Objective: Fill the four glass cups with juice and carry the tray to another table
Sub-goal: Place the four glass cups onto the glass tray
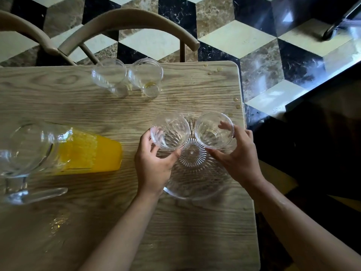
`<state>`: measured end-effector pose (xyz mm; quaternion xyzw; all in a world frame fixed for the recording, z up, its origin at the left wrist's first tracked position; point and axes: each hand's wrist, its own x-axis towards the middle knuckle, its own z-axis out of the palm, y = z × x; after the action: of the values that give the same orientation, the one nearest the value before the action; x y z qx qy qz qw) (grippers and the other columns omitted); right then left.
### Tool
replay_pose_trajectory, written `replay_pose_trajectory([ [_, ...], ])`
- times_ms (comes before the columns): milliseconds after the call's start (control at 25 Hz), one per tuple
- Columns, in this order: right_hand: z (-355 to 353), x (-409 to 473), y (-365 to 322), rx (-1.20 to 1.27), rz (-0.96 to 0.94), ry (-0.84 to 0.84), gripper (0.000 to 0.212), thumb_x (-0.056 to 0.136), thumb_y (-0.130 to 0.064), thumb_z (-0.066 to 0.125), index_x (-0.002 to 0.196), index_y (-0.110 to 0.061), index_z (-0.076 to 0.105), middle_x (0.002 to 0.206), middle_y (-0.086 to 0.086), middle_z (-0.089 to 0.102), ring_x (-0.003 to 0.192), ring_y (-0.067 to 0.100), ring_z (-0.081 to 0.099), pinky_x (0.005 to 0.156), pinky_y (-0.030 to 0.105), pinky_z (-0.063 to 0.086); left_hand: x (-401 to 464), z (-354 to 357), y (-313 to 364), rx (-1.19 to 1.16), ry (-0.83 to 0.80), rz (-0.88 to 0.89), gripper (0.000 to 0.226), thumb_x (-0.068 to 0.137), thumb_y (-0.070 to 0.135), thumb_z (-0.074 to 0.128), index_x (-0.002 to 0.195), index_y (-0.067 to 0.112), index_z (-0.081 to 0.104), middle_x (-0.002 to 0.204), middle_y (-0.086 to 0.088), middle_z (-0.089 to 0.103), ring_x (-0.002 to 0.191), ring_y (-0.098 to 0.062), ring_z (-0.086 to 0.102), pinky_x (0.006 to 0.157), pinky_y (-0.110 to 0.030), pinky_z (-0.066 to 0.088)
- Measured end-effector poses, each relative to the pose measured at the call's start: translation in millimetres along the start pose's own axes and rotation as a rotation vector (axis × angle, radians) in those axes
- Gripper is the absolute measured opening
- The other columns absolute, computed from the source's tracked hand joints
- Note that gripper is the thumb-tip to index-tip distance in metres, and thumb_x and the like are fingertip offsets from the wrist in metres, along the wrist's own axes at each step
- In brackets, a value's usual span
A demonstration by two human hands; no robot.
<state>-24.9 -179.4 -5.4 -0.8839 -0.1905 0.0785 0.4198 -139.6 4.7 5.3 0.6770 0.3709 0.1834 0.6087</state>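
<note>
**Cups going onto the tray, nothing poured yet**

I have two empty cups over the clear tray (195, 189): my left hand (154, 163) wraps the left cup (170, 131), my right hand (237, 153) grips the right cup (214, 131). The other two cups (108, 74) stand empty at the table's far edge. The jug (58, 151) of juice waits well to the left. By my reckoning, all four fills and the carry remain.

Soft daylight, glare on floor (283, 18), wide-angle edges bent
</note>
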Motion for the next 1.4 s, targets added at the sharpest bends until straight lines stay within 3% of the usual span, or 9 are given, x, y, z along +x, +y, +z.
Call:
replay_pose_trajectory([
  [240,3,0,8,-0.010,0.001,-0.001,0.079,0.065,-0.035,0.092,0.136,-0.022,0.058,0.128,-0.011,0.064,0.103,0.011,0.044,0.089,0.019,0.039,2,2,-5,0.014,-0.022,0.003,0.079,0.071,0.003,0.092,0.135,0.022,0.049,0.130,0.016,0.058,0.131,-0.021,0.061,0.113,-0.046,0.051],
  [560,0,1,3,0.000,0.032,-0.039,0.077,0.063,-0.040,0.090,0.132,-0.017,0.062,0.125,-0.009,0.065,0.106,0.019,0.047,0.096,0.038,0.046,4,6,-9,0.026,-0.037,0.001,0.085,0.071,0.005,0.093,0.140,0.024,0.046,0.137,0.009,0.058,0.135,-0.020,0.057,0.115,-0.048,0.049],
  [680,-3,2,0,-0.017,0.057,-0.071,0.087,0.062,-0.040,0.091,0.139,-0.016,0.058,0.127,-0.010,0.063,0.106,0.014,0.044,0.098,0.041,0.046,4,6,-10,0.051,-0.059,0.006,0.093,0.070,0.003,0.093,0.147,0.018,0.042,0.145,0.000,0.054,0.138,-0.020,0.055,0.118,-0.046,0.045],
  [800,-9,2,-2,-0.060,0.064,-0.126,0.109,0.060,-0.041,0.093,0.153,-0.014,0.042,0.135,0.000,0.060,0.109,0.010,0.043,0.105,0.046,0.042,-1,1,-11,0.108,-0.083,-0.012,0.107,0.071,0.010,0.094,0.158,0.015,0.033,0.157,0.002,0.042,0.146,-0.020,0.046,0.122,-0.047,0.041],
  [960,-32,-7,-24,-0.043,0.079,-0.194,0.131,0.059,-0.041,0.095,0.161,-0.009,0.020,0.154,0.011,0.041,0.132,0.022,0.045,0.114,0.055,0.037,-20,-23,3,0.208,-0.102,0.062,0.110,0.070,0.020,0.096,0.159,0.022,0.031,0.158,0.009,0.040,0.145,0.006,0.038,0.122,-0.027,0.034],
  [1080,-50,-14,-50,-0.009,0.094,-0.180,0.137,0.059,-0.051,0.091,0.162,-0.008,0.011,0.162,0.016,0.026,0.149,0.028,0.032,0.121,0.052,0.031,-31,-39,24,0.260,-0.122,0.110,0.111,0.069,0.027,0.096,0.159,0.017,0.032,0.161,0.002,0.040,0.148,-0.005,0.039,0.120,-0.027,0.034],
  [1200,-64,-14,-78,0.023,0.058,-0.152,0.137,0.058,-0.068,0.079,0.162,-0.008,0.012,0.164,0.015,0.023,0.152,0.026,0.025,0.124,0.049,0.027,-38,-49,55,0.310,-0.106,0.185,0.111,0.070,0.049,0.090,0.159,0.015,0.032,0.162,-0.002,0.040,0.149,-0.013,0.039,0.122,-0.036,0.036],
  [1400,-80,-7,-109,0.049,-0.024,-0.210,0.137,0.057,-0.077,0.073,0.163,-0.017,0.010,0.167,0.009,0.018,0.152,0.023,0.024,0.121,0.038,0.027,-55,-57,99,0.352,-0.062,0.301,0.107,0.073,0.062,0.082,0.157,0.015,0.036,0.161,-0.002,0.043,0.149,-0.010,0.039,0.120,-0.034,0.037],
])
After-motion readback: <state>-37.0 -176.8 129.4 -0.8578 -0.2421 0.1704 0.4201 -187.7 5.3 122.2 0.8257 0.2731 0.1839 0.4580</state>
